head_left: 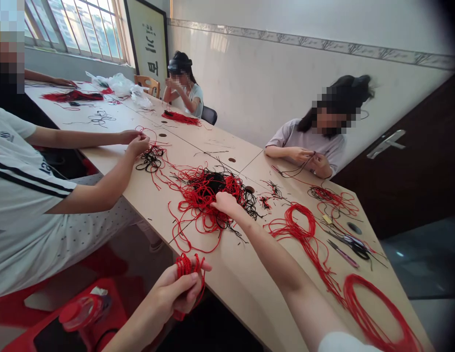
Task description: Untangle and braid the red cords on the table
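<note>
Near the table's front edge is my left hand (183, 288), closed, with red cord (188, 264) looped around its fingers and strands hanging below. My right hand (226, 203) reaches out to a tangled pile of red and black cords (198, 190) on the table. Its fingers are bent down against the pile; their tips are partly hidden, so what they pinch does not show. Loose red strands (179, 239) trail from the pile toward the front edge.
On the right lie red cord bundles (302, 220), a big red coil (374, 313), black-handled scissors (354, 244) and a pink-handled tool (344, 254). Co-workers handle cords at left (137, 142), far end (183, 93) and right (310, 156). A red stool (113, 303) stands below left.
</note>
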Action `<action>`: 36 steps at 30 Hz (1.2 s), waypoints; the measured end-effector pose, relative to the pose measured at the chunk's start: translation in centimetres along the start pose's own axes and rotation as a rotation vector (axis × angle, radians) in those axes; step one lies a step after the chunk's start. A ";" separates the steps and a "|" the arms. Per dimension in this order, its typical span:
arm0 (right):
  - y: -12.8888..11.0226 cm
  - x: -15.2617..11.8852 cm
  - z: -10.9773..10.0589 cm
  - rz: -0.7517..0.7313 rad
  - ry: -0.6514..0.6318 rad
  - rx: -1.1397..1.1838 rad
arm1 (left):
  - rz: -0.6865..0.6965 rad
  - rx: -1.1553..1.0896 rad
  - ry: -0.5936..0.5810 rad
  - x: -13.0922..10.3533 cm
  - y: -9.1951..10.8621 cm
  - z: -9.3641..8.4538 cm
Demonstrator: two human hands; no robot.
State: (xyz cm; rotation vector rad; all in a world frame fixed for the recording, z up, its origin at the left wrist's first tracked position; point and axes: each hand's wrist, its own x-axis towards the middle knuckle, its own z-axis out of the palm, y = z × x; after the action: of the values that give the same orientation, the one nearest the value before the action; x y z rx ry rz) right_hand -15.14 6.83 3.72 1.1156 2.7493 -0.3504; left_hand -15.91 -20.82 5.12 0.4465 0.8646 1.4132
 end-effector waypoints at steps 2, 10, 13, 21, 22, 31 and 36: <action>0.1 0.3 0.0 -0.018 -0.013 0.066 | 0.008 0.007 0.003 -0.1 0.0 0.0; 1.1 0.3 -7.3 -0.125 0.254 0.459 | 0.068 -0.012 0.077 -0.7 1.0 0.0; 1.0 -0.3 -11.6 -0.142 0.522 0.595 | 0.089 -0.013 0.077 -0.7 1.2 0.3; 1.3 -5.8 -17.3 -0.348 0.806 0.990 | 0.161 0.003 0.041 -0.4 2.0 0.9; 1.4 -6.9 -17.1 -0.370 0.728 1.010 | 0.175 0.018 0.047 -0.4 2.2 1.1; 1.5 -17.3 -12.1 -0.406 0.235 1.028 | 0.485 0.345 0.279 2.7 4.0 4.7; 2.1 -19.5 -9.2 -0.393 0.091 1.078 | 0.469 0.610 0.164 5.4 3.5 7.5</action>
State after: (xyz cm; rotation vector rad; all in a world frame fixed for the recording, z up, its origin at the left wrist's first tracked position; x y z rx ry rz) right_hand -0.29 -2.20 16.73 0.6664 2.8017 -2.0187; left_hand -13.04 -13.46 11.09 1.0596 1.3952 1.6077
